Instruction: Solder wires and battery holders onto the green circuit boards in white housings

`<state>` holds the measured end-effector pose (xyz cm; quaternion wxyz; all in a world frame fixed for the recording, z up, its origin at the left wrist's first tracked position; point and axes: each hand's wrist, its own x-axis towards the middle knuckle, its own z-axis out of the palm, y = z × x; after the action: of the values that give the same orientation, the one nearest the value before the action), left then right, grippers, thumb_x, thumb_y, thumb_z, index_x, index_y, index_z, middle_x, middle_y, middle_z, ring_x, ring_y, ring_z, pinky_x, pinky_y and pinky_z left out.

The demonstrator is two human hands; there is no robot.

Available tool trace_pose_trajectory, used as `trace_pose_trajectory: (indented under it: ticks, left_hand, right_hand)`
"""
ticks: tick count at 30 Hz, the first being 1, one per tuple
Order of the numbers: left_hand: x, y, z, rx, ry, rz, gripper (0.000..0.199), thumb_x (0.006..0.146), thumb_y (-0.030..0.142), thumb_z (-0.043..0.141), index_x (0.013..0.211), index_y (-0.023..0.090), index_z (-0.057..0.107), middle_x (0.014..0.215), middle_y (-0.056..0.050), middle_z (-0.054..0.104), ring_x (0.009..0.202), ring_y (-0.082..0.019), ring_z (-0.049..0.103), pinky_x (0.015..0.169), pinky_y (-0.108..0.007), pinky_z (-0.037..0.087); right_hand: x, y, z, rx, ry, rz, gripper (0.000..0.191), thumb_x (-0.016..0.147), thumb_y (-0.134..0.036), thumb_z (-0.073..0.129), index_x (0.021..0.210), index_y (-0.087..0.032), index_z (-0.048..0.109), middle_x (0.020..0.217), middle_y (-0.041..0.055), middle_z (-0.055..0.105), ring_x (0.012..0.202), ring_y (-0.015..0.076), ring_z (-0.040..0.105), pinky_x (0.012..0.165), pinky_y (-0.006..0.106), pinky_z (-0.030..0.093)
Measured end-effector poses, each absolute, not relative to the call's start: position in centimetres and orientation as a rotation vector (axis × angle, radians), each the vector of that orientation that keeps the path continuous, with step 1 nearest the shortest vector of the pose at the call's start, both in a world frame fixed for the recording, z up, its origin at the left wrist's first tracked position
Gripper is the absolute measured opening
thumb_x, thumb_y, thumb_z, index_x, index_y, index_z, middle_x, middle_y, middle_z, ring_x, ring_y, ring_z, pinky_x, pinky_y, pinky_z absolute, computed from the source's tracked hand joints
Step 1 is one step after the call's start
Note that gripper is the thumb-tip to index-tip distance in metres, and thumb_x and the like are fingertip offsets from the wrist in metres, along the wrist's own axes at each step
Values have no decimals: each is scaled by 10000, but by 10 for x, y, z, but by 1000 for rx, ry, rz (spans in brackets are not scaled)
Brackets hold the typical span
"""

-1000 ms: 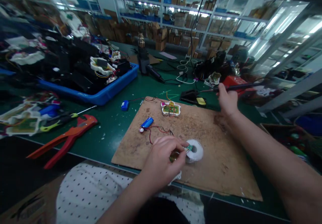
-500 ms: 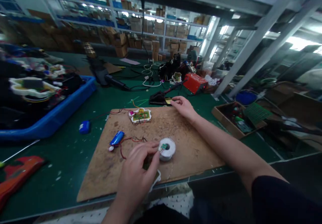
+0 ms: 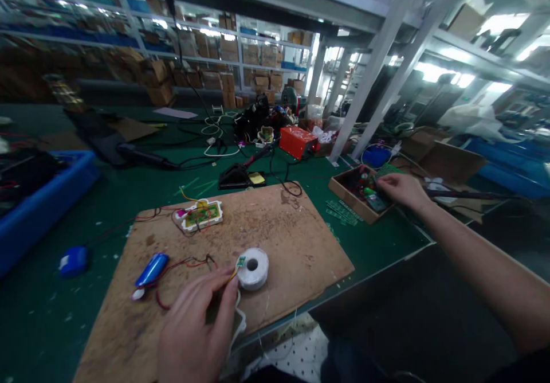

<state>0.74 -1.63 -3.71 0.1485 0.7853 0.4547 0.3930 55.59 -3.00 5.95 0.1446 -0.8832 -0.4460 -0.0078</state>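
My left hand [image 3: 200,320] pinches thin wires with a small green circuit board [image 3: 241,261] at their end. The little board sits against a white spool [image 3: 258,280] lying on the brown work board [image 3: 301,245]. A white plastic edge [image 3: 241,320] shows beneath my left hand, mostly hidden. To the right, my right hand [image 3: 401,190] reaches over the rim of a cardboard box [image 3: 352,196] of mixed parts. Its fingertips are pressed together beside a green perforated sheet [image 3: 389,169]; whatever lies between them is hidden.
A blue cylindrical battery [image 3: 152,268] and a white-framed circuit board [image 3: 201,215] lie on the work board. Behind it stands a soldering iron holder [image 3: 234,176] near a red box [image 3: 298,142]. Green board strips [image 3: 344,212] lie beside the cardboard box. A blue bin [image 3: 47,199] fills the left side.
My right hand has gone from beside the soldering iron holder to the cardboard box on the right. My left hand still holds the wired board by the spool. The view has swung right.
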Motion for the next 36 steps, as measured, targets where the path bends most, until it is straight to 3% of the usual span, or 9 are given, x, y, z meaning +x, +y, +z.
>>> trace_pose_trajectory:
  ticks: [5, 14, 19, 25, 29, 32, 36]
  left_hand:
    - [1, -14, -43, 2337, 1363, 1087, 246, 965, 468, 633, 1021, 254, 741, 1035, -25, 786, 947, -234, 735, 841, -355, 547]
    - [4, -18, -37, 2266, 1348, 1106, 242, 975, 446, 616, 988, 244, 749, 1015, -43, 791, 954, -242, 736, 851, -352, 554]
    - [4, -21, -38, 2206, 1396, 1103, 261, 974, 464, 607, 984, 247, 752, 998, -41, 793, 926, -242, 744, 834, -353, 559]
    - [-1, -22, -31, 2053, 1487, 1135, 291, 993, 494, 570, 997, 260, 743, 921, -12, 805, 825, -220, 747, 790, -334, 550]
    - [-6, -9, -12, 2004, 1563, 1200, 247, 993, 447, 576, 962, 246, 716, 857, -9, 793, 785, -214, 736, 800, -328, 539]
    - [-6, 3, -6, 1941, 1541, 1218, 208, 1001, 401, 577, 950, 233, 687, 874, -9, 794, 805, -204, 749, 789, -311, 538]
    - [0, 10, -11, 1907, 1478, 1218, 212, 1027, 357, 544, 923, 218, 665, 877, -24, 785, 824, -201, 753, 761, -299, 537]
  right_hand:
    - [550, 15, 35, -2575, -1475, 33, 328, 977, -421, 632, 1184, -167, 660, 1193, 79, 682, 1050, 202, 674, 927, 425, 582]
    - [552, 46, 28, -2625, -1280, 52, 329, 969, -422, 645, 1178, -169, 659, 1189, 81, 681, 1043, 200, 674, 917, 420, 584]
    - [529, 15, 28, -2289, -1264, 109, 349, 992, -442, 604, 1181, -149, 630, 1087, 69, 699, 908, 166, 697, 802, 362, 612]
    - [448, -13, 21, -1753, -1427, 297, 413, 962, -611, 550, 1095, -243, 415, 1123, 118, 730, 830, 211, 762, 600, 304, 611]
    - [385, 4, 14, -1478, -1513, 425, 373, 989, -586, 510, 1105, -273, 345, 1192, 119, 682, 836, 192, 736, 608, 317, 604]
    - [341, 31, 9, -1330, -1556, 505, 318, 1017, -555, 460, 1132, -271, 376, 1119, 90, 654, 792, 162, 685, 600, 307, 587]
    - [285, 72, 9, -1209, -1674, 654, 336, 1026, -518, 461, 1190, -237, 546, 993, 65, 648, 769, 150, 648, 695, 326, 610]
